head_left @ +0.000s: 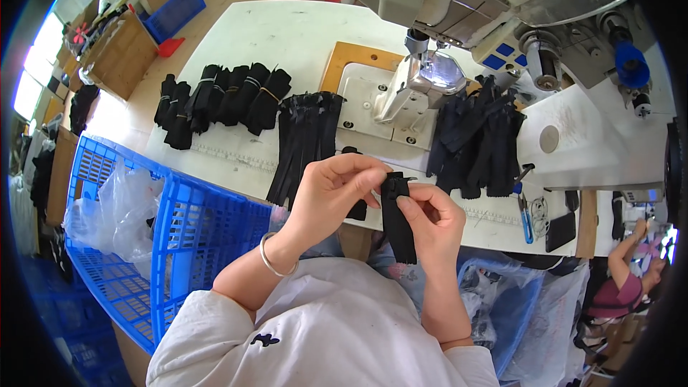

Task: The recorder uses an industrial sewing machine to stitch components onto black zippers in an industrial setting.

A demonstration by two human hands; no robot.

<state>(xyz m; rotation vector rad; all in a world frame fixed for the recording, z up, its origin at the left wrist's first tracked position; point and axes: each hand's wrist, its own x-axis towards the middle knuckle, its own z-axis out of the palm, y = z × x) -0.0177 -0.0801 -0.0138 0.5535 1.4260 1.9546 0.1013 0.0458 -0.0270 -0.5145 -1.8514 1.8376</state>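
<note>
A short black zipper (398,226) hangs down in front of me over the table's near edge. My left hand (337,190) pinches at its top end between thumb and fingertips. My right hand (432,216) grips it just below, thumb on the front of the tape. A row of loose black zippers (304,136) lies on the table beyond my left hand. Another heap of black zippers (480,136) lies right of the sewing machine's head (423,89). A small black piece (356,208), partly hidden, lies behind my left fingers.
Rolled black zipper bundles (222,97) stand on the white table (265,29) at left. A blue crate (161,244) with clear plastic bags abuts the table. Blue-handled snips (527,218) and a dark phone (560,232) lie at right. Another person (623,287) sits far right.
</note>
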